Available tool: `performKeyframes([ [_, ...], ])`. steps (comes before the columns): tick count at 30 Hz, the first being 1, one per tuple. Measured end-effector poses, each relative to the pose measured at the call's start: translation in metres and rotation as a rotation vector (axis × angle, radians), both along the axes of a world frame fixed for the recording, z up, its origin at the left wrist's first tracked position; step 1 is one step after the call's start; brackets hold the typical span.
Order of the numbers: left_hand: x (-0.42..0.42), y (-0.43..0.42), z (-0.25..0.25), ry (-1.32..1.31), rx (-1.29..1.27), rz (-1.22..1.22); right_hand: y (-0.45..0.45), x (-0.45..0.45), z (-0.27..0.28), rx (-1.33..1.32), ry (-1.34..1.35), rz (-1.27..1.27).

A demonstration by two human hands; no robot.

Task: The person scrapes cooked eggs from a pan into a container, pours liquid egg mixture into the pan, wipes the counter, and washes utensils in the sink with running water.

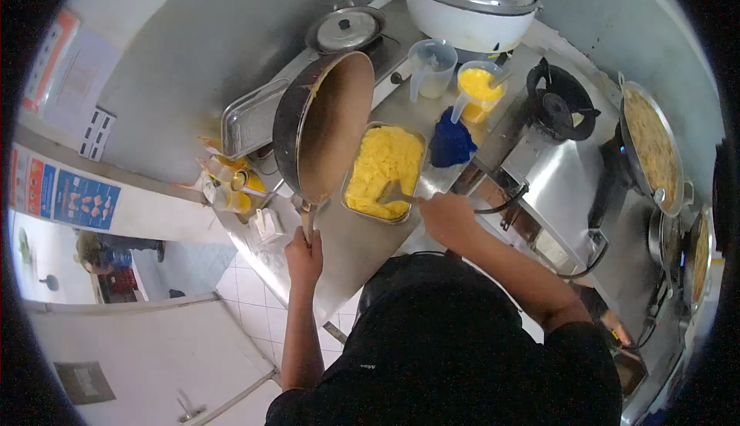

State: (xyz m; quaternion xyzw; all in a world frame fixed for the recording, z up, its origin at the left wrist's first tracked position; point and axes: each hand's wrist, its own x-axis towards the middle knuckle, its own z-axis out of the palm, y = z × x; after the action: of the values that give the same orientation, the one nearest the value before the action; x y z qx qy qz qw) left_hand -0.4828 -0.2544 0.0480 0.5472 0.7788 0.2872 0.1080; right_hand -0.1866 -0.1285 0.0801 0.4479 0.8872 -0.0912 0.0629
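Observation:
My left hand is wrapped round the handle of a large frying pan. The pan is tilted on its side, its brown inner face turned toward a metal tray. Yellow scrambled egg fills most of that tray. With closed fingers, my right hand grips a spatula, whose blade rests at the egg near the tray's right side. Just beyond the tray lies a dark blue cloth.
Behind the tray stand a clear measuring jug and a jug of yellow liquid. A lidded white pot is at the back. To the right are a gas burner and a pan of food. An empty metal tray sits left.

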Motion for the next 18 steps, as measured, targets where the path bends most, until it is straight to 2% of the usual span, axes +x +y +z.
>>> performKeyframes([
  [2,-0.001,0.007,-0.002,0.043,0.094,-0.034,-0.003,0.005,0.002,-0.002,0.036,0.005],
  [4,-0.006,0.013,-0.006,-0.03,0.058,-0.034,-0.003,0.015,0.018,0.022,0.055,-0.034],
  [6,-0.007,0.015,-0.009,-0.085,0.02,-0.066,-0.021,0.041,0.046,0.044,0.06,-0.122],
  [8,-0.002,0.02,-0.005,-0.117,-0.003,-0.142,-0.034,0.07,0.076,0.051,0.198,-0.19],
  [11,0.026,0.034,-0.004,-0.434,-0.188,-0.189,-0.045,0.098,0.099,-0.019,0.498,-0.391],
  [14,0.09,0.061,0.007,-0.796,-0.391,-0.175,-0.047,0.117,0.099,-0.231,0.794,-0.74],
  [15,0.113,0.074,0.014,-0.84,-0.416,-0.246,-0.048,0.127,0.077,-0.27,1.066,-0.81],
  [16,0.138,0.085,0.022,-0.882,-0.446,-0.315,-0.045,0.139,0.075,-0.363,1.131,-0.931],
  [18,0.188,0.111,0.022,-0.909,-0.496,-0.438,-0.041,0.166,0.065,-0.43,1.43,-1.062],
])
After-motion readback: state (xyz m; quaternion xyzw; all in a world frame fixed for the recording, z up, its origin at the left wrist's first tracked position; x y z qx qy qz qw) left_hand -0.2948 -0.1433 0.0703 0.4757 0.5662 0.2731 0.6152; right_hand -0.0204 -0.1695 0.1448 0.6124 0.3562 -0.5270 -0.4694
